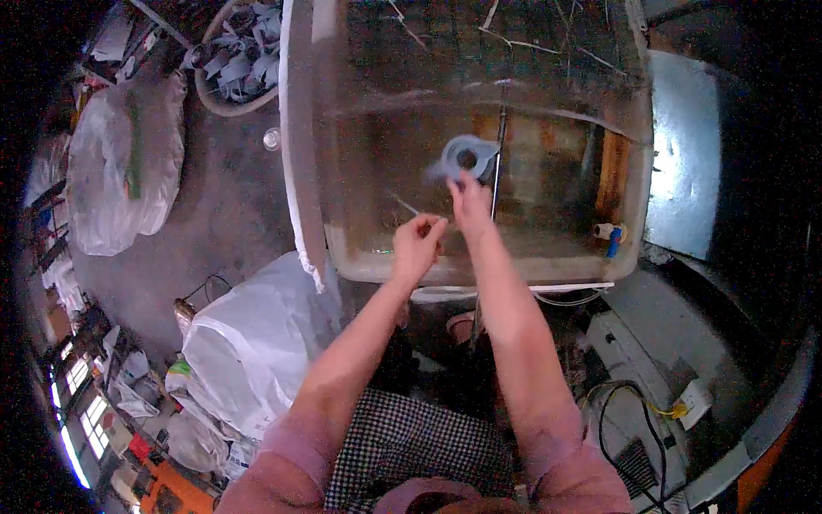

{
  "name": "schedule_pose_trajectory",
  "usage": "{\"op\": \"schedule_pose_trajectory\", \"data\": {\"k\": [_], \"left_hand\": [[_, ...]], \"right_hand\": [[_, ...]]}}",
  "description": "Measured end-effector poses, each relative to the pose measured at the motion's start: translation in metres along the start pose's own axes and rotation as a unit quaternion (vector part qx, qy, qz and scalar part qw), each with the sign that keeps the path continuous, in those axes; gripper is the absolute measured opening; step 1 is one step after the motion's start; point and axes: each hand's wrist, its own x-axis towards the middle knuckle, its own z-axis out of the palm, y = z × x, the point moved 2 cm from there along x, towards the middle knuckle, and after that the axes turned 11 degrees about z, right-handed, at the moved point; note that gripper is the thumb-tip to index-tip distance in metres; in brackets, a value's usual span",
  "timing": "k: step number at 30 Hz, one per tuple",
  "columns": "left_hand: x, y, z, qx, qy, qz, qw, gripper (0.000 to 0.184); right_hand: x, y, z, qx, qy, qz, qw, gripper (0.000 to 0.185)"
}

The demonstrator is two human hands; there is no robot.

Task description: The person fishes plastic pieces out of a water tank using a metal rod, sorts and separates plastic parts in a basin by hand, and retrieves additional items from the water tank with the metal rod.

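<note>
A pale grey-blue ring-shaped part point(467, 158) with a round hole is in my right hand point(471, 202), pinched at its lower edge over a large tub. Its left side is blurred. My left hand point(417, 248), lower and to the left, has its fingers closed round a thin, light-coloured tool point(405, 204) whose tip points up and left. The two hands are close together but apart. Behind the part runs a dark upright rod point(498, 184). The tub's pale rim point(411, 270) passes just beyond my left hand.
A basket point(202, 92) of grey pieces stands at the upper left. White plastic bags point(248, 343) lie at the lower left. A blue-handled valve point(613, 240) is inside the tub at right. Cables point(612, 390) and a power socket point(695, 403) are at the lower right.
</note>
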Motion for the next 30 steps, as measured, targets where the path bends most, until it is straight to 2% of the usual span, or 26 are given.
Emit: {"op": "schedule_pose_trajectory", "data": {"k": [1, 2, 4, 5, 6, 7, 8, 9, 10, 11, 12, 14, 15, 17, 18, 20, 21, 22, 23, 25, 26, 27, 30], "left_hand": [[-0.010, 0.005, -0.001, -0.010, -0.002, -0.012, 1.000, 0.025], [-0.019, 0.005, -0.003, -0.009, -0.003, -0.015, 1.000, 0.025], [-0.037, 0.007, -0.010, -0.012, 0.001, 0.015, 1.000, 0.024], [-0.047, 0.009, -0.015, 0.008, -0.008, -0.022, 1.000, 0.017], [-0.062, 0.015, -0.019, 0.004, -0.009, -0.022, 1.000, 0.017], [-0.079, 0.026, -0.024, 0.095, -0.002, 0.078, 0.992, 0.015], [-0.096, 0.038, -0.030, 0.183, 0.007, 0.177, 0.967, 0.014], [-0.114, 0.047, -0.037, 0.217, -0.001, 0.228, 0.949, 0.015], [-0.134, 0.056, -0.047, 0.252, -0.007, 0.276, 0.927, 0.018], [-0.156, 0.075, -0.057, 0.298, -0.009, 0.276, 0.914, 0.020], [-0.180, 0.093, -0.068, 0.345, -0.011, 0.274, 0.898, 0.023], [-0.234, 0.105, -0.103, 0.360, -0.019, 0.279, 0.890, 0.030], [-0.278, 0.067, -0.138, 0.209, 0.094, 0.110, 0.967, 0.031], [-0.324, 0.044, -0.190, 0.229, 0.201, 0.093, 0.948, 0.030], [-0.334, 0.064, -0.205, 0.404, 0.188, 0.241, 0.862, 0.029], [-0.342, 0.091, -0.247, 0.542, 0.256, 0.198, 0.776, 0.022], [-0.343, 0.083, -0.269, 0.439, 0.348, 0.115, 0.820, 0.022], [-0.343, 0.062, -0.291, 0.323, 0.430, 0.029, 0.843, 0.023], [-0.346, 0.034, -0.317, 0.316, 0.428, 0.033, 0.846, 0.023], [-0.354, -0.051, -0.363, 0.152, 0.335, -0.105, 0.924, 0.031], [-0.353, -0.080, -0.378, 0.147, 0.329, -0.099, 0.928, 0.031], [-0.353, -0.107, -0.390, 0.228, 0.325, -0.117, 0.910, 0.035], [-0.351, -0.102, -0.383, 0.298, 0.335, -0.137, 0.883, 0.044]], "right_hand": [[0.012, -0.006, 0.006, 0.029, 0.001, 0.012, 1.000, 0.024], [0.027, -0.010, 0.008, 0.028, 0.042, 0.080, 0.996, 0.033], [0.009, -0.023, 0.025, -0.032, 0.020, -0.007, 0.999, 0.045], [-0.003, -0.025, 0.022, -0.033, 0.022, -0.007, 0.999, 0.045], [-0.019, -0.033, 0.013, -0.357, 0.089, -0.122, 0.922, 0.052], [-0.041, -0.039, 0.009, -0.635, 0.144, -0.223, 0.725, 0.060], [-0.079, -0.044, 0.007, -0.741, 0.182, -0.217, 0.609, 0.065], [-0.099, -0.036, -0.013, -0.798, 0.209, -0.292, 0.484, 0.062], [-0.115, -0.029, -0.033, -0.829, 0.208, -0.242, 0.459, 0.059], [-0.129, -0.026, -0.046, -0.858, 0.204, -0.189, 0.433, 0.057], [-0.140, -0.029, -0.047, -0.861, 0.196, -0.188, 0.431, 0.057], [-0.152, -0.033, -0.054, -0.893, 0.156, -0.072, 0.416, 0.050], [-0.145, -0.029, -0.071, -0.893, 0.151, -0.072, 0.418, 0.050], [-0.115, -0.014, -0.114, -0.899, 0.173, -0.080, 0.395, 0.041], [-0.125, -0.019, -0.106, -0.898, 0.172, -0.080, 0.397, 0.041], [-0.155, -0.044, -0.087, -0.726, 0.218, -0.027, 0.652, 0.031], [-0.162, -0.047, -0.104, -0.736, 0.158, -0.147, 0.642, 0.028], [-0.182, -0.060, -0.106, -0.736, 0.162, -0.152, 0.640, 0.028], [-0.206, -0.075, -0.104, -0.726, 0.148, -0.144, 0.656, 0.028], [-0.256, -0.102, -0.107, -0.713, 0.149, -0.149, 0.668, 0.030], [-0.283, -0.115, -0.112, -0.711, 0.165, -0.162, 0.663, 0.031], [-0.309, -0.129, -0.120, -0.730, 0.185, -0.144, 0.642, 0.032], [-0.387, -0.172, -0.143, -0.795, 0.216, -0.091, 0.560, 0.038]]}}
